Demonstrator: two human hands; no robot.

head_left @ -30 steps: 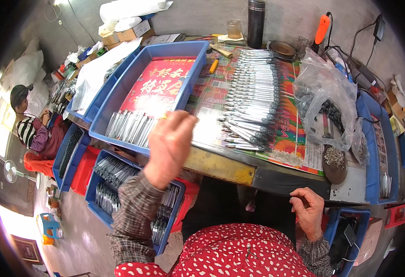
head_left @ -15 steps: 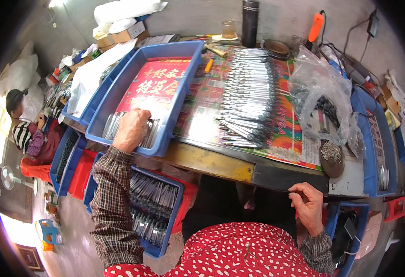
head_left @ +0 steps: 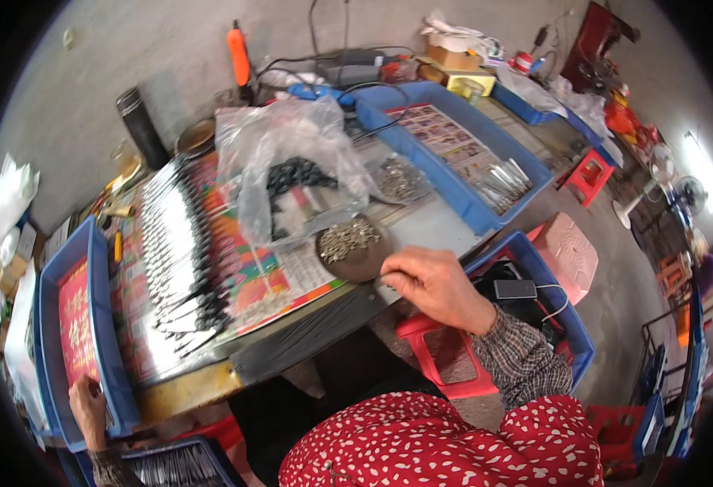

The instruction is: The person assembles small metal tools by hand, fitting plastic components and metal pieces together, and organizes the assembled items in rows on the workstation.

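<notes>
At the far left, my left hand (head_left: pixel 88 410) is curled inside the near end of a blue tray (head_left: pixel 111 349) lined with a red printed sheet (head_left: pixel 76 321). What its fingers hold, if anything, is hidden. My right hand (head_left: pixel 442 288) is raised at the table's front edge, beside a brown dish (head_left: pixel 365 270) of small metal parts (head_left: pixel 347 238). Its thumb and fingertips are drawn together, and I cannot make out anything between them. Between the two hands lies a long row of silver pen-like rods with black ends (head_left: pixel 186 260).
Behind the dish sits an open clear plastic bag (head_left: pixel 251 162) with black parts. Further right, a blue tray (head_left: pixel 454 183) holds silver tubes (head_left: pixel 507 180). Below stand a blue bin (head_left: pixel 580 345) and a red stool (head_left: pixel 462 385). A dark flask (head_left: pixel 141 126) stands at the back.
The view has swung to the right. My right hand has risen from beside my lap to the dish at the table edge. My left hand is still at the left tray's near end.
</notes>
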